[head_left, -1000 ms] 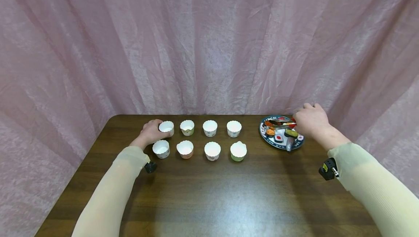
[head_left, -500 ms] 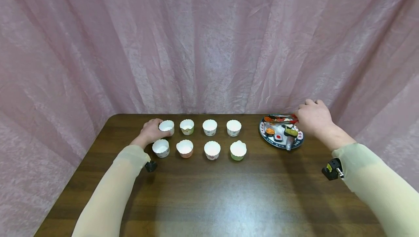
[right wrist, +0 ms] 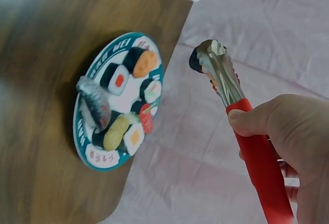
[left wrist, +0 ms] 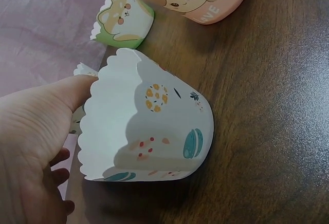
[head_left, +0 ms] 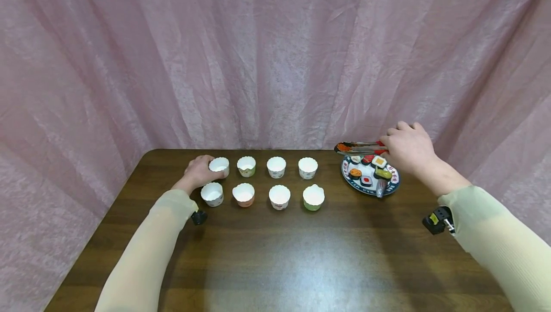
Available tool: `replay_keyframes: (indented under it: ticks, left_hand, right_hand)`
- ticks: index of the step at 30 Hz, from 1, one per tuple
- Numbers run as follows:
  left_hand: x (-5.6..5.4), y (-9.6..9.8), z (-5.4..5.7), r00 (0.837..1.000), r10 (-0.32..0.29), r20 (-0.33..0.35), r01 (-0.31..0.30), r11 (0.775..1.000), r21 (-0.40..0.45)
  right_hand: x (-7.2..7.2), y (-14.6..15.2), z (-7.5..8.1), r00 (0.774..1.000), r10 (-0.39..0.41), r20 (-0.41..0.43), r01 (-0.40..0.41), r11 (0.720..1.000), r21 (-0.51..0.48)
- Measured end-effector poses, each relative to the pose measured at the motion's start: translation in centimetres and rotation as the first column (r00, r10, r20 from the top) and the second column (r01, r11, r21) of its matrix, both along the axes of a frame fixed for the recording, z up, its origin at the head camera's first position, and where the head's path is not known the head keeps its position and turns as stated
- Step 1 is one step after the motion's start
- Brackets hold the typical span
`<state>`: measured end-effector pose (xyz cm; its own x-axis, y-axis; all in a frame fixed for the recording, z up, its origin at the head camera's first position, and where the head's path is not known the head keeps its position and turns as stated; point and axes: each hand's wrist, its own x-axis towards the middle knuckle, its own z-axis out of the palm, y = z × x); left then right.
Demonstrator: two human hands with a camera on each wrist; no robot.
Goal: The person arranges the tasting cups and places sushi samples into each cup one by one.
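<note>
In the head view my left hand (head_left: 200, 173) holds the back-left white paper baking cup (head_left: 219, 165) at its side. The left wrist view has another baking cup (left wrist: 154, 121), printed with macarons, in front of the fingers and hiding most of the held one. My right hand (head_left: 408, 148) grips red-handled metal tongs (right wrist: 259, 165). Pinched in their tips is a sushi piece (right wrist: 195, 60), dark with orange on it, raised above the table beyond the plate's back edge. Below the tongs lies a round plate (head_left: 366, 192) with blue rim, bearing several sushi pieces.
Several baking cups stand in two rows on the wooden table (head_left: 275, 259), among them a green one (head_left: 313, 204) at front right and an orange one (head_left: 244, 203). A pink curtain (head_left: 275, 63) hangs right behind the table's back edge.
The tongs have lifted from the plate with the orange-topped sushi piece in their tips, and the right hand has risen with them. The left hand stays at its cup.
</note>
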<state>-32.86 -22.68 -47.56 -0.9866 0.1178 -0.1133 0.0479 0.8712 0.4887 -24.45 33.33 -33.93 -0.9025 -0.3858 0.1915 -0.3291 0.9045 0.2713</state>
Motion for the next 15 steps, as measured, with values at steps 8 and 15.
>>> replay_keyframes:
  ticks: [8, 15]
  left_hand:
    - [0.1, 0.1, 0.2, 1.0, -0.008, -0.009, 0.008, 1.0, -0.003]
    - [0.1, 0.2, 0.0, 1.0, -0.008, 0.013, 0.008, 1.0, -0.007]
  right_hand:
    - [-0.4, -2.6, 0.6, 0.996, 0.071, -0.061, -0.072, 0.997, -0.011]
    - [-1.0, -5.8, 0.4, 0.984, 0.138, -0.113, -0.14, 0.99, -0.015]
